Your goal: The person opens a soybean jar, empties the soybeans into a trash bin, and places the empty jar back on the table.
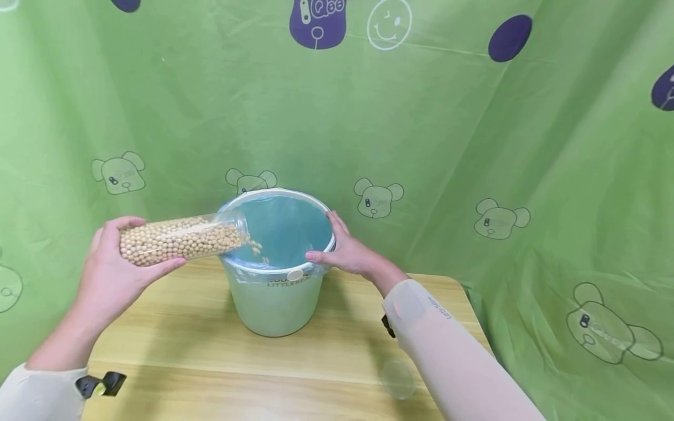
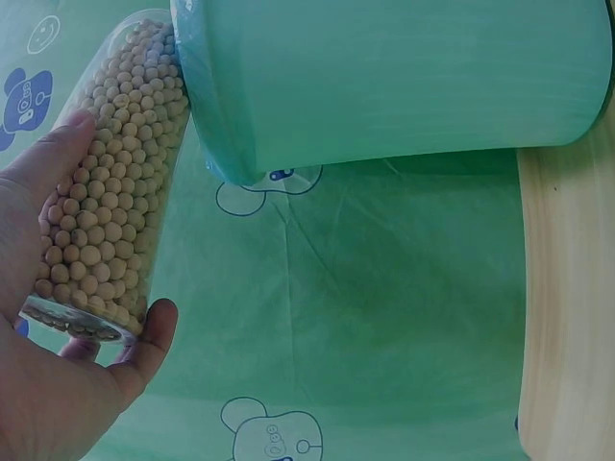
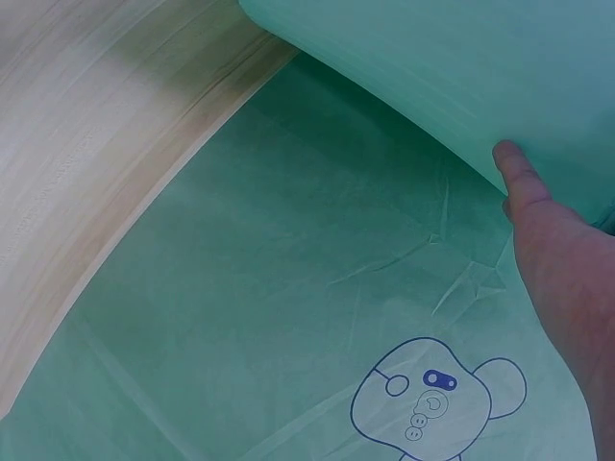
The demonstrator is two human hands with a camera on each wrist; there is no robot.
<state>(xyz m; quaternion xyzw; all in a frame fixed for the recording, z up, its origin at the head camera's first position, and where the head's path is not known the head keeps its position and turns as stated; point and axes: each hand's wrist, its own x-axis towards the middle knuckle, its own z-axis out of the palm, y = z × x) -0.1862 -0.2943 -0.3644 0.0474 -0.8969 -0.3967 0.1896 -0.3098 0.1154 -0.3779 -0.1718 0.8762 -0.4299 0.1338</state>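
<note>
My left hand grips a clear jar full of round, pale soybeans around its base end. The jar lies nearly level, its open mouth just over the left rim of a light green bucket. A few beans are dropping from the mouth into the bucket, which has a thin bluish plastic liner folded over its edge. At the bucket's right rim is my right hand, holding it with thumb over the rim and fingers around the outer side. The bucket's bottom is hidden.
A clear round lid lies on the wooden table near my right forearm. Behind and beside the table hangs a green curtain printed with bear heads. The bucket stands near the table's far edge.
</note>
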